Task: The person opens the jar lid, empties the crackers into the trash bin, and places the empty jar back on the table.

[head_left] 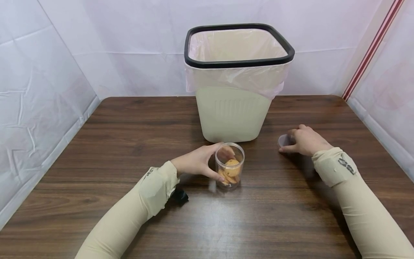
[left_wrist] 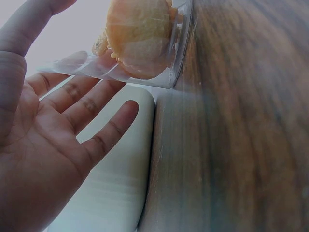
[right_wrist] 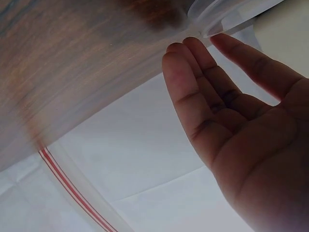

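A clear round jar with several golden cookies inside stands on the wooden table, its top uncovered. My left hand holds it from the left, thumb across the near side and fingers behind, seen through the wall. In the left wrist view the little finger stays off the jar, and a cookie shows through the plastic. To the right, a small clear round lid is low over the tabletop. My right hand pinches its edge between thumb and fingers; the right wrist view catches fingertips at its rim.
Behind the jar stands a tall cream bin with a black rim and a pinkish liner bag. A small black object lies beneath my left wrist. White sheets enclose the table at the back and sides.
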`<control>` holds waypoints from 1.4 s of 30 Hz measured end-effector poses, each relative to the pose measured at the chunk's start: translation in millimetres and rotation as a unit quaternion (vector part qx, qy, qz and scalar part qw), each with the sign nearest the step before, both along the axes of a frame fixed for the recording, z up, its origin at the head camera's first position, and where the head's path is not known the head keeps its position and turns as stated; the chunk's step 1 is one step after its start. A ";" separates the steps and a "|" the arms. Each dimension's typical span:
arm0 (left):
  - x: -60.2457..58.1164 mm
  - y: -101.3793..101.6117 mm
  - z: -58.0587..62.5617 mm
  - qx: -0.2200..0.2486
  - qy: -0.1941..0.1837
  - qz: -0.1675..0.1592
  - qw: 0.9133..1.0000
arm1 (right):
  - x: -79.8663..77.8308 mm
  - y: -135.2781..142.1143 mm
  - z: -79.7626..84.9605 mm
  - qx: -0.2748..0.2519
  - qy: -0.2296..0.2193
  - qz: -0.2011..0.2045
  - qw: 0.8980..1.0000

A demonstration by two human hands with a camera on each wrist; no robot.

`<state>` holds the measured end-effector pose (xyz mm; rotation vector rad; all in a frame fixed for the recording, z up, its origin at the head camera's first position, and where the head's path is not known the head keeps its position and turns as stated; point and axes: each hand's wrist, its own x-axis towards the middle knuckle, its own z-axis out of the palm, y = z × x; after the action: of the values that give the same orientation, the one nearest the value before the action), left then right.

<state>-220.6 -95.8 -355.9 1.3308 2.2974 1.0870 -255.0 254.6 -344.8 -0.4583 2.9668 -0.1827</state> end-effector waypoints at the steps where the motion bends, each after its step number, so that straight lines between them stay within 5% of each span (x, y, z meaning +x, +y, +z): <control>1: -0.2 -0.1 0.0 0.002 0.000 -0.001 1.000 | -0.1 -0.1 0.6 -0.002 0.000 0.000 1.000; 42: -0.4 -0.7 -0.3 0.001 0.002 0.003 1.000 | 12.3 -17.8 28.0 -0.089 0.065 0.022 0.994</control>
<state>-221.0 -96.6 -356.2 1.3295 2.3053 1.0892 -242.7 236.8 -316.8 -0.5784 3.0777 -0.4325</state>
